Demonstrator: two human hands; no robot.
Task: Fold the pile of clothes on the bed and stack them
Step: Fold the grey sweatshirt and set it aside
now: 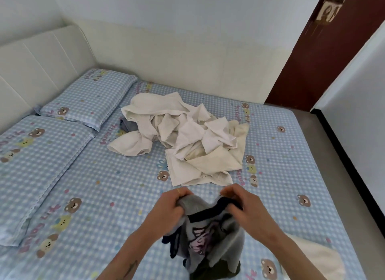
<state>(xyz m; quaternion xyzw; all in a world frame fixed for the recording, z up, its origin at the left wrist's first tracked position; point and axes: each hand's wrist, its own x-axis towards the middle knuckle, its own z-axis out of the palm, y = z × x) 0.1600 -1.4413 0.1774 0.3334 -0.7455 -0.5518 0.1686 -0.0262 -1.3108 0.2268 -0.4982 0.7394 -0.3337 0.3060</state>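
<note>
A grey garment (210, 236) with dark trim and a pink print hangs above the near part of the bed. My left hand (171, 206) grips its upper left edge and my right hand (242, 202) pinches the dark collar edge on the right. Farther back on the bed lies a crumpled pile of cream and white clothes (187, 135), with a grey piece (127, 124) peeking out at its left. A cream cloth (316, 256) lies at the near right edge of the bed.
The bed (108, 188) has a blue checked sheet with bear prints. Two matching pillows (87, 96) lie at the left by the white headboard (37, 60). A grey floor strip and a brown door (325, 56) are to the right.
</note>
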